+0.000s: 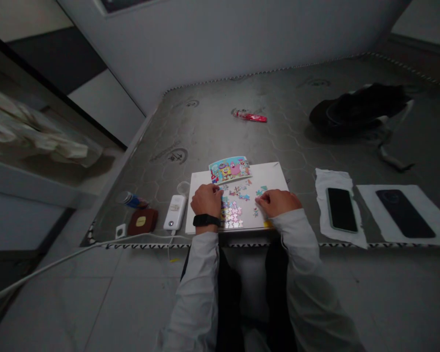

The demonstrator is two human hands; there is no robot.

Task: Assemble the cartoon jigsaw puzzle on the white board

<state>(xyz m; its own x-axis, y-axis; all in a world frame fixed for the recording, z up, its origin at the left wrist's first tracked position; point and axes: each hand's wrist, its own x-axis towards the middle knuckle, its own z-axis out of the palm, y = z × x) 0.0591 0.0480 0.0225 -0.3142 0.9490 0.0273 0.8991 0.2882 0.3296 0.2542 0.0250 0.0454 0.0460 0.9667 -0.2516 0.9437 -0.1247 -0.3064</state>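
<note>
My left hand (207, 200), a black watch on its wrist, rests curled on the left part of a white board (275, 178), its fingertips among the puzzle pieces. My right hand (278, 203) lies at the board's right side, fingertips beside a small blue jigsaw piece (256, 211). Loose pieces (240, 192) are scattered mid-board, and a pale pink-and-white cluster of pieces (231, 216) sits just right of my left wrist. A cartoon picture card (230, 169) leans over the board's far edge. Whether either hand holds a piece is too small to tell.
A white power bank (175, 212) and brown pouch (143, 221) lie left of the board on a grey mattress (278, 98). Right of it, two phones (341, 210) (405, 213) lie on white cloths. A dark bundle (359, 110) and red packet (249, 116) lie farther back.
</note>
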